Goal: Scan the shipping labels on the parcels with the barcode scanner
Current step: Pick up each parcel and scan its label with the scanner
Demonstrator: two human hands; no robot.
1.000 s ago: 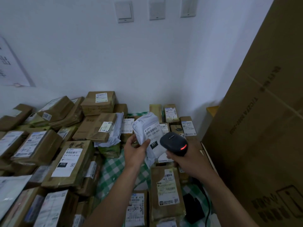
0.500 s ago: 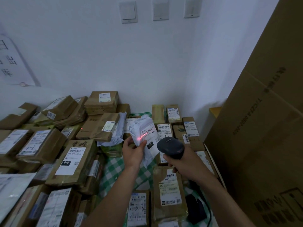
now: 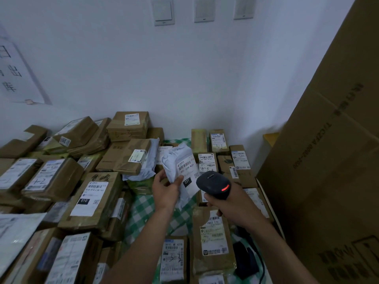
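White wall (image 3: 184,78) carries three switch plates (image 3: 164,11) at twelve o'clock, over brown parcels (image 3: 114,187) heaped beyond counting. At centre the left hand (image 3: 166,191) pinches one white soft parcel (image 3: 174,158), thumb on its label (image 3: 186,167); at its four o'clock the right hand (image 3: 231,206) curls its fingers round one barcode scanner (image 3: 213,184), red light lit.

White crumpled plastic mailer (image 3: 172,158): "231-239 K01" and "231". Brown cardboard box (image 3: 106,181), eight o'clock of it: "010". Brown paper envelope (image 3: 213,263), five o'clock: "P802 172".
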